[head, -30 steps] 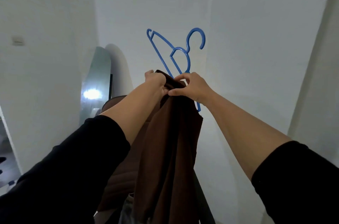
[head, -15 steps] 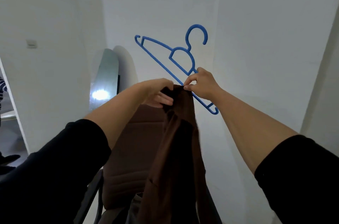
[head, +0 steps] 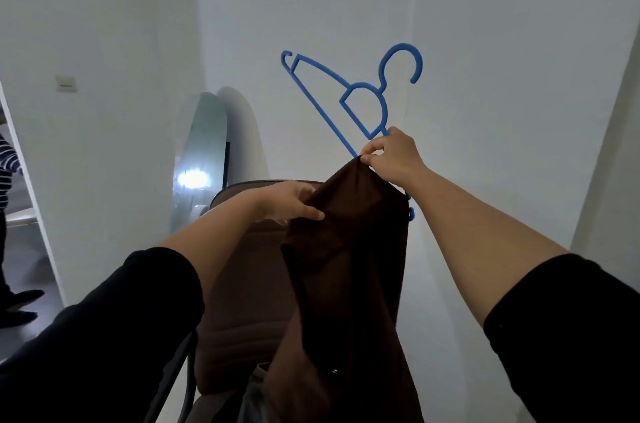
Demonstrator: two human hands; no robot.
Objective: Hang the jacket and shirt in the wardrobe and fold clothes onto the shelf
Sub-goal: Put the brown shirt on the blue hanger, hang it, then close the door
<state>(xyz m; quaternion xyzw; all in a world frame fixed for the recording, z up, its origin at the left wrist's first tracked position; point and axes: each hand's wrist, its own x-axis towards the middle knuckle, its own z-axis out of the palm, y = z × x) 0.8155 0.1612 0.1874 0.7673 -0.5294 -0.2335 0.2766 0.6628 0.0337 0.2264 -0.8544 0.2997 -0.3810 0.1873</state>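
Where the dark brown fabric garment [head: 349,266] drapes over it, the lower right end of the blue plastic clothes hanger [head: 346,100] is hidden; only a small blue tip shows beside the right forearm. Whether this garment is the jacket or the shirt cannot be told, and its lower part is cut off by the bottom edge. The garment hangs below both raised hands, in front of a brown padded chair back [head: 242,284]. Its top corner sits directly under the right hand [head: 391,156], which pinches that corner between thumb and curled fingers against the hanger's arm. The hanger is tilted, hook uppermost at the right. The left hand [head: 291,202], lower and to the left, grips a fold of the garment's edge, fingers curled round the cloth. A tall mirror [head: 201,159] leans against the white wall, reflecting a bright light. At the left edge a person in a striped sleeve [head: 7,166] is mostly cut off.
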